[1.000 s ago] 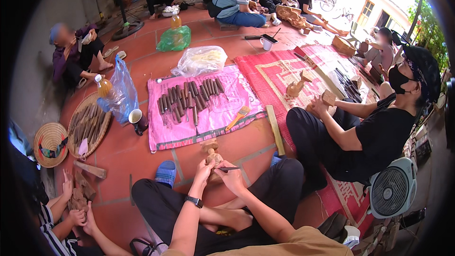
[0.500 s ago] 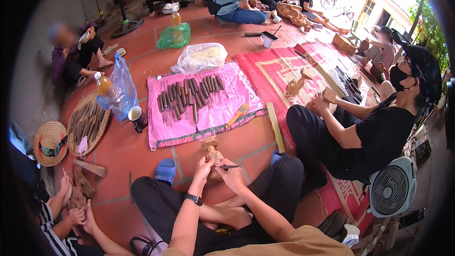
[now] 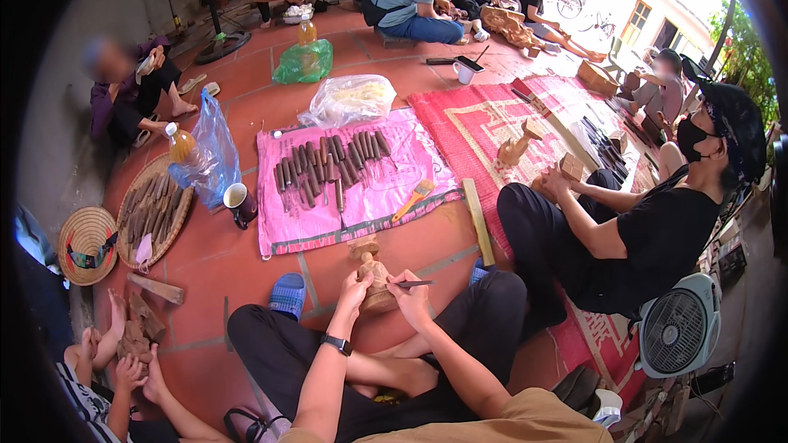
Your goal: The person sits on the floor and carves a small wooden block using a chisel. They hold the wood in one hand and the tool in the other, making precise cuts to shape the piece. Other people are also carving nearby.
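Note:
Between my crossed legs stands a pale wooden carving [image 3: 378, 277], narrow at the neck with a flat, wider top. My left hand [image 3: 353, 294] is closed around its left side. In my right hand [image 3: 410, 299] is a slim, dark, pen-like tool [image 3: 417, 283], pinched by the fingers just right of the carving; whether its tip touches the wood I cannot tell. Beyond the carving, a pink sheet [image 3: 279, 231] bears several wooden-handled carving chisels [image 3: 332, 166] and a flat brush [image 3: 414, 199].
A wooden bar [image 3: 476, 221] lies right of the sheet; a dark mug [image 3: 243, 210] and basket of tools [image 3: 131, 256] are left. A co-worker [image 3: 657, 221] sits at right by a fan [image 3: 678, 330]. Another's hands hold brown wood [image 3: 141, 326] at lower left.
My right hand has shifted right with the tool, away from the carving's middle, exposing more of it. The lower-left co-worker's hands and arms have moved around the brown wood.

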`<state>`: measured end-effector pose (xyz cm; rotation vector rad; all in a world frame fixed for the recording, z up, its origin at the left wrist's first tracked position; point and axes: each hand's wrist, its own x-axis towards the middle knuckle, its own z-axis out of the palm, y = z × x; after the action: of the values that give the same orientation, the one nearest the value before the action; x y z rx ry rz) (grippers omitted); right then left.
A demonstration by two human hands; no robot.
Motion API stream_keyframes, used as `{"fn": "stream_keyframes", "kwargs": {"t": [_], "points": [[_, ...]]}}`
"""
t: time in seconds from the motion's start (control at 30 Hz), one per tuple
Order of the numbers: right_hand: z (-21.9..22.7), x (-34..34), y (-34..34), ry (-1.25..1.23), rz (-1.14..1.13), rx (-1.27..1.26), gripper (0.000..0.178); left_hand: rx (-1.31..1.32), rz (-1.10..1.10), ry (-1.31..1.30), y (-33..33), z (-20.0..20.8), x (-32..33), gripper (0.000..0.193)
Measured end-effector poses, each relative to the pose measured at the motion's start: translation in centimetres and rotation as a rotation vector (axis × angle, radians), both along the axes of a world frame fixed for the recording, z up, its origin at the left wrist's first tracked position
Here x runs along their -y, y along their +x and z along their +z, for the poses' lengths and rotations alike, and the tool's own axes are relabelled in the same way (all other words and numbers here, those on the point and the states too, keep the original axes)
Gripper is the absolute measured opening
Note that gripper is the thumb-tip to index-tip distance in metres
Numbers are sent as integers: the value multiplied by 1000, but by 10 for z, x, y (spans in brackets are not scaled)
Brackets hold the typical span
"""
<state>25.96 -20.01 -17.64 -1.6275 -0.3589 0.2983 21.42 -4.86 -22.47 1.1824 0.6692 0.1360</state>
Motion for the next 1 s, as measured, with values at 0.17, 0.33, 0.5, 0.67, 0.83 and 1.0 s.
{"fn": "stream_keyframes", "kwargs": {"t": [0.17,0.33,0.5,0.67,0.83,1.0], "points": [[19,-9,-17,-182,69,161,12,-13,4,39,0,3,0,24],[16,-8,-11,-49,34,201,15,7,-17,-21,-2,6,-1,24],[9,-5,-9,-74,36,106,13,-40,0,21,-1,11,2,23],[14,-12,-18,-133,61,223,12,0,-1,24,-5,-2,-7,25],[0,-4,-5,72,-47,63,11,-64,1,22,-1,15,3,24],[23,-7,-15,-167,66,173,10,-10,-3,36,-2,2,-4,25]]}}
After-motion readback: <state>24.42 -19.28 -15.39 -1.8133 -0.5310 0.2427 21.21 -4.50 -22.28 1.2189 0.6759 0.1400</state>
